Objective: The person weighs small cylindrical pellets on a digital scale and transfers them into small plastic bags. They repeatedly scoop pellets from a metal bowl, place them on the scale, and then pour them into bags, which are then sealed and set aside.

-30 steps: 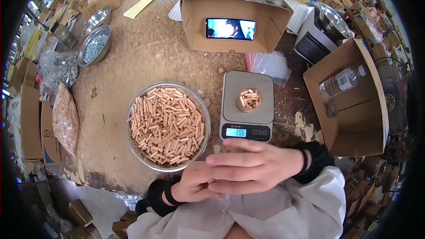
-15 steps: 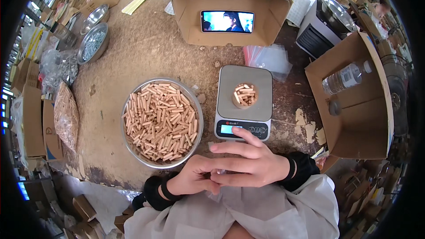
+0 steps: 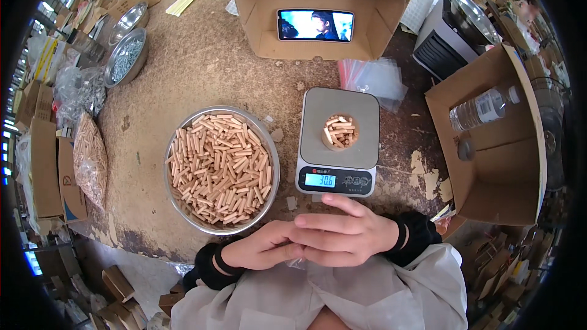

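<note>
My left hand [image 3: 264, 247] and my right hand [image 3: 347, 232] meet at the table's front edge, close to my lap. Their fingers are closed together over a piece of clear plastic film [image 3: 297, 263], seemingly a small bag, mostly hidden under them. My right index finger sticks out toward a digital kitchen scale [image 3: 309, 146], just short of it. On the scale's plate stands a small round cup [image 3: 330, 141] with short wooden dowels [image 3: 341, 128] in it. The scale's display is lit. A wide steel bowl [image 3: 274, 186] full of wooden dowels [image 3: 220, 168] sits left of the scale.
Flat clear bags [image 3: 380, 82] lie behind the scale. A phone [image 3: 315, 25] plays video inside an open carton [image 3: 373, 15]. At right, another carton [image 3: 498, 177] holds a water bottle [image 3: 480, 110]. A bag of dowels [image 3: 90, 162] and a bowl of screws [image 3: 127, 58] stand left.
My right hand has drawn back from the scale's front, so its display now shows fully. My fingers have closed in over the plastic, and the two hands overlap more.
</note>
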Demonstrator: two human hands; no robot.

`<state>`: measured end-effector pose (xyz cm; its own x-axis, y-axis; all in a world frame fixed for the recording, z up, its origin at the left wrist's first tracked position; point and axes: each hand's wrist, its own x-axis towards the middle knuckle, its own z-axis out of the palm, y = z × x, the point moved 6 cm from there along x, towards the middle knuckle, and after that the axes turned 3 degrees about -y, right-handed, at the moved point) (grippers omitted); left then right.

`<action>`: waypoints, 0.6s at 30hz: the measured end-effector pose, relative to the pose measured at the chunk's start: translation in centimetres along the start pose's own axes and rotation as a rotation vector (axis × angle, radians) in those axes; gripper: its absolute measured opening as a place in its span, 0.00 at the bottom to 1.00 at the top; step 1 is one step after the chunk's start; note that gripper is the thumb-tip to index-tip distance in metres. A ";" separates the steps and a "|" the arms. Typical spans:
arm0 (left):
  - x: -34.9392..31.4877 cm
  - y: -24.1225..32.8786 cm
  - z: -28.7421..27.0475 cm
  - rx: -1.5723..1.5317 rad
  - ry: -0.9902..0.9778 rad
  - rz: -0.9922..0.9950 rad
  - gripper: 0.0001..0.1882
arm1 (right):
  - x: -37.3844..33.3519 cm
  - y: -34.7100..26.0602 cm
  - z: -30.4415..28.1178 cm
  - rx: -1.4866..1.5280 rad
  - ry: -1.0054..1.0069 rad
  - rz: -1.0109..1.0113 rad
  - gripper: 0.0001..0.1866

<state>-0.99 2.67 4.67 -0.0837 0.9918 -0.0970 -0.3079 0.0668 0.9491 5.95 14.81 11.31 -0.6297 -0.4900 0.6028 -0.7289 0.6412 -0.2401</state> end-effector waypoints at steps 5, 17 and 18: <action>-0.2 0.1 -0.4 -0.103 0.074 -0.048 0.07 | -0.4 -0.4 0.7 0.023 -0.070 -0.050 0.04; 0.8 1.9 -0.5 0.012 0.139 0.268 0.30 | -0.4 1.0 0.5 0.371 -0.074 0.124 0.03; 0.8 1.4 0.2 -0.023 0.074 0.180 0.37 | -0.4 1.0 0.9 0.360 -0.109 0.144 0.03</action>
<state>-1.27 3.58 6.03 -0.2085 0.9767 0.0516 -0.3029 -0.1147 0.9461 5.23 15.07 10.13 -0.7427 -0.4830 0.4638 -0.6667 0.4692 -0.5791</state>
